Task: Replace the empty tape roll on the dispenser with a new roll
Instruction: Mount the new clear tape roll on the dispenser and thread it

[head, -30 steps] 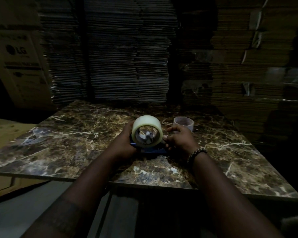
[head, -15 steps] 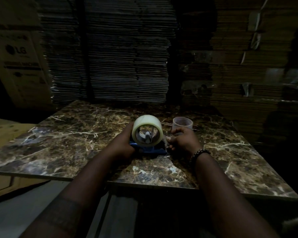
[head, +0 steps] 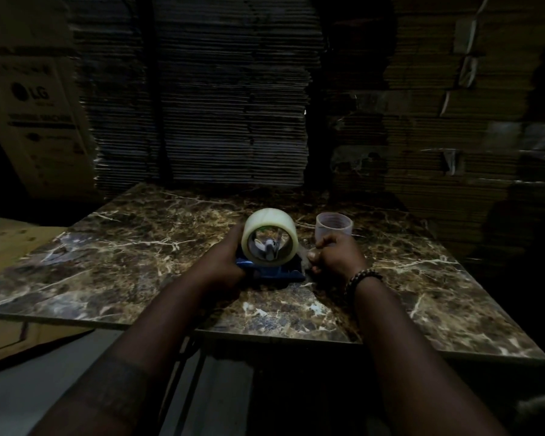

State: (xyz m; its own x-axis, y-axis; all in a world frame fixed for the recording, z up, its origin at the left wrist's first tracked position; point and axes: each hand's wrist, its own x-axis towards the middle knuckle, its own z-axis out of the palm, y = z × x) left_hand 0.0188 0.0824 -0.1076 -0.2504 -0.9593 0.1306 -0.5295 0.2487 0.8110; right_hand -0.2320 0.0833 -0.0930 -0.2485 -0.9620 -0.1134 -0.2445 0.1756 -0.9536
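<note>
A full roll of clear tape (head: 269, 217) sits on the hub of a blue tape dispenser (head: 280, 273), which rests on the marble table (head: 139, 256). My left hand (head: 225, 262) grips the dispenser and the roll from the left side. Just right of the roll, my right hand (head: 335, 254) is closed, its fingers pinching the loose end of the tape. Behind my right hand stands the empty tape core (head: 334, 226), upright on the table.
Tall stacks of flattened cardboard (head: 233, 89) rise right behind the table. A printed carton (head: 35, 121) stands at the left, and a flat wooden board (head: 10, 243) lies beside the table's left edge. The room is dim.
My right hand has shifted a little to the right, away from the roll, drawing the tape end with it. My left hand and the dispenser stay put.
</note>
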